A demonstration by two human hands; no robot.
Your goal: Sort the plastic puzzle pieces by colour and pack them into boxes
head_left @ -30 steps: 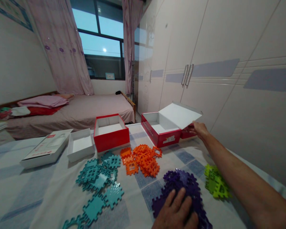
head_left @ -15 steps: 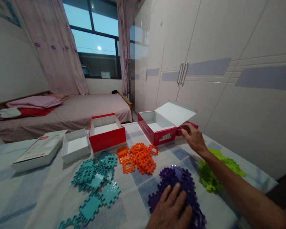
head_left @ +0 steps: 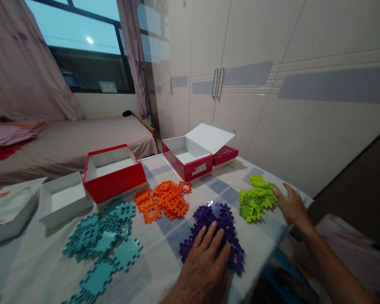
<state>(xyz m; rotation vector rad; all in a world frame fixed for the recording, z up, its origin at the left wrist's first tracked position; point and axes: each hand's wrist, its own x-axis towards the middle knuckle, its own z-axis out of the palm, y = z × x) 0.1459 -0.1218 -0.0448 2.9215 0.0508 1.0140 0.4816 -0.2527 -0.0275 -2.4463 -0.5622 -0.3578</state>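
My left hand (head_left: 205,257) lies flat, fingers slightly spread, on a heap of dark purple interlocking plastic tiles (head_left: 236,259) near the table's front edge. At the right, my right hand (head_left: 293,207) is open beside a pile of lime green tiles (head_left: 256,198), its fingertips at the pile's right side. Whether they touch the tiles I cannot tell. Left of the purple heap is a cluster of orange tiles (head_left: 171,198). Further left, teal tiles (head_left: 96,236) spread toward the front edge.
Along the back stand a lidded dark red box (head_left: 196,166) with its flap up, a flat red box piece (head_left: 224,155), an open red box (head_left: 114,181), a white tray (head_left: 65,207) and a white printed box (head_left: 12,211). A wardrobe (head_left: 240,114) rises behind; a bed (head_left: 95,133) is beyond.
My right hand has moved from the dark red box to the lime green pile. My left hand stays on the purple tiles. The view has turned right.
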